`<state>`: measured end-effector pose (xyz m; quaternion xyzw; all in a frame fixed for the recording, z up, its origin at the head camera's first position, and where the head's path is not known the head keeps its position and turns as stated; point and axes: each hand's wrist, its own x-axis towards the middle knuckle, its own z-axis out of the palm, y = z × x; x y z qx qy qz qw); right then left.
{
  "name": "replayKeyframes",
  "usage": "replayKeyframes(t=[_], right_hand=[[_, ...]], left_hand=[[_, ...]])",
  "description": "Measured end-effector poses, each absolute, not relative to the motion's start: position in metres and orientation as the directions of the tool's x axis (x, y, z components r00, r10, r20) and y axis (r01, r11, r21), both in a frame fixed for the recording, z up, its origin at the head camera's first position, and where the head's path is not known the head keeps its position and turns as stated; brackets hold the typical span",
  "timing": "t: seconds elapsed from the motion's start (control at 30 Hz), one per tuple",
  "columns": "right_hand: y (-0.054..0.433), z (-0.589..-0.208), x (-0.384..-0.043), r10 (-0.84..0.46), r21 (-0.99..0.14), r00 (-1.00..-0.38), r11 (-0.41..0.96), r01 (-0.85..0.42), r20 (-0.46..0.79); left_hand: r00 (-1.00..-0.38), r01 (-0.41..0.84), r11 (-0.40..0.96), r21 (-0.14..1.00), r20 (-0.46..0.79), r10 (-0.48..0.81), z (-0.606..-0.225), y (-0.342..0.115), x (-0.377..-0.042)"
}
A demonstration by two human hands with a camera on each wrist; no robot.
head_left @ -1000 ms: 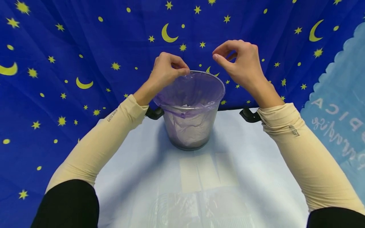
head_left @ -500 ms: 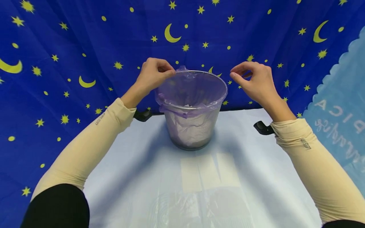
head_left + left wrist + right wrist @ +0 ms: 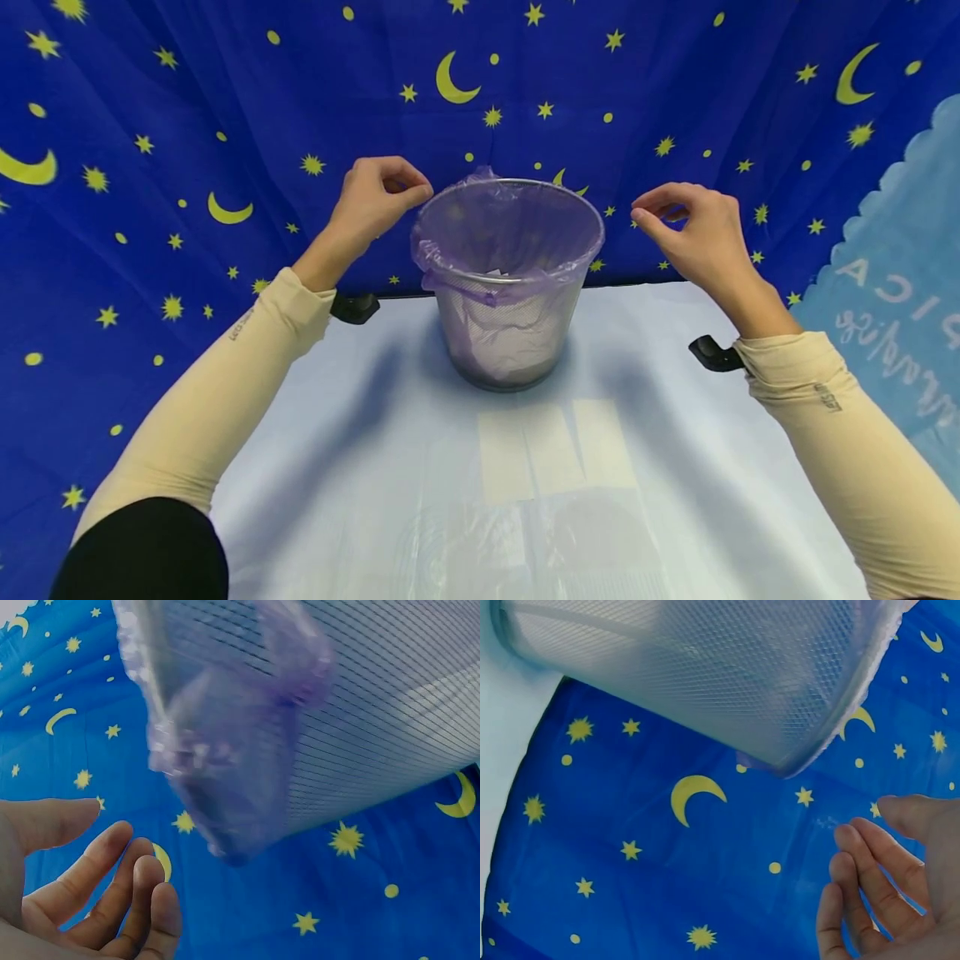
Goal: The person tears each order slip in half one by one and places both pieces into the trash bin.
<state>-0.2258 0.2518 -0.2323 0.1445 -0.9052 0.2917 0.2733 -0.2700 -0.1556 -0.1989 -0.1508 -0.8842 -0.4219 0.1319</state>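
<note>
One mesh bin [image 3: 510, 333]: upright, at my twelve o'clock.
Purple liner [image 3: 510, 225]: over the rim [image 3: 510, 281]; fitting seems nearly done, next perhaps calling for light smoothing.
My left hand [image 3: 371, 198]: empty, relaxed, bin's ten o'clock.
My right hand [image 3: 701, 233]: empty, relaxed, three o'clock.

The mesh bin [image 3: 525, 333] stood upright on the pale surface [image 3: 337, 508] between the left hand [image 3: 372, 198] and the right hand [image 3: 699, 229], both raised clear of the surface. A purple liner [image 3: 517, 229] overlapped its rim. White strips [image 3: 555, 450] lay on the near side of the hands; a blue star-patterned curtain [image 3: 225, 125] hung behind them.
</note>
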Motion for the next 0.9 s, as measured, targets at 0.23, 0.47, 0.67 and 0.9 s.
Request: replayKeyframes(t=[0.23,0.47,0.67,0.9], right_hand=[[0.261,-0.252,-0.218,-0.076,-0.446,-0.804,0.799,-0.403,0.59],[0.26,-0.272,-0.217,-0.063,-0.443,-0.743,0.768,-0.463,0.666],[0.257,-0.287,-0.214,-0.053,-0.449,-0.725,0.753,-0.481,0.687],[0.253,-0.311,-0.209,-0.028,-0.487,-0.734,0.73,-0.479,0.679]], left_hand=[[-0.92,0.363,0.573,0.735,0.379,0.098,-0.217,-0.168,-0.27],[-0.93,0.33,0.565,0.756,0.364,0.057,-0.237,-0.178,-0.271],[-0.94,0.313,0.561,0.766,0.334,0.067,-0.254,-0.18,-0.272],[-0.941,0.315,0.546,0.776,0.332,0.071,-0.27,-0.18,-0.271]])
